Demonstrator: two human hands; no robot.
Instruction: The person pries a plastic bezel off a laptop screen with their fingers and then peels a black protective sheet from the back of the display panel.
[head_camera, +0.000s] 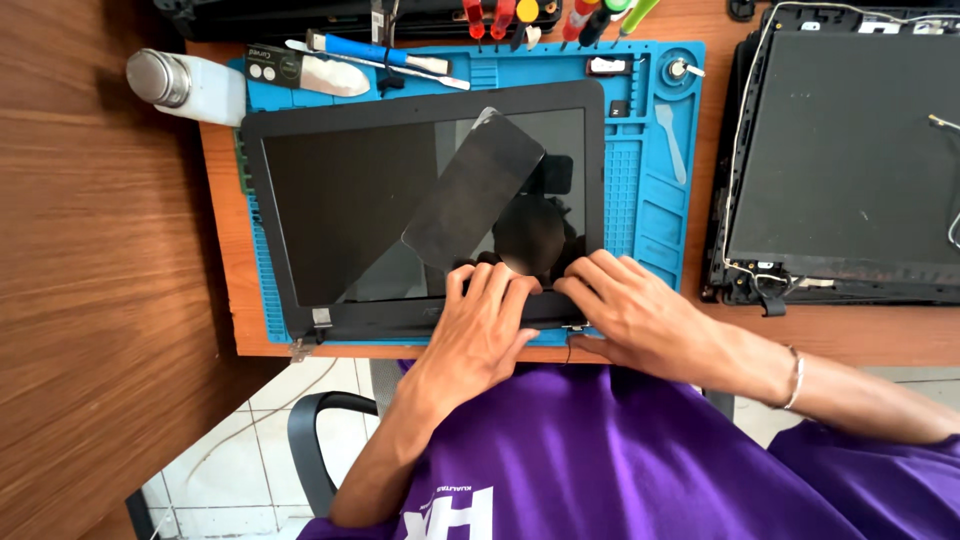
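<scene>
**Pressing along the near bezel of a laptop screen panel**

Working the near edge of the laptop screen assembly (400, 190), both hands sit side by side on its bottom bezel. The left hand (480, 320) lies palm down with its fingers spread a little and curled over the bezel strip, fingertips on the edge of the dark glass. The right hand (625, 310) rests just beside it, fingers bent and pressing at the same strip near the right hinge; whether it pinches anything there cannot be told. Neither hand holds a tool.

The panel lies flat on a blue repair mat (655, 190), screen up, its frame on all round. A thin dark flexible sheet (475, 190) lies slanted across the glass, its near end close to the left fingers. Judging from this, the bezel looks seated or barely begun; no gap shows along the far and side edges, and the metal hinge (320, 320) at the near left is bare.

Farther out, a white bottle with a metal cap (190, 85) stands at the far left, pry tools (375, 60) and screwdrivers (520, 18) line the far edge, and a second opened laptop lid (850, 150) with loose cables lies to the right on the wooden table (850, 330).
</scene>
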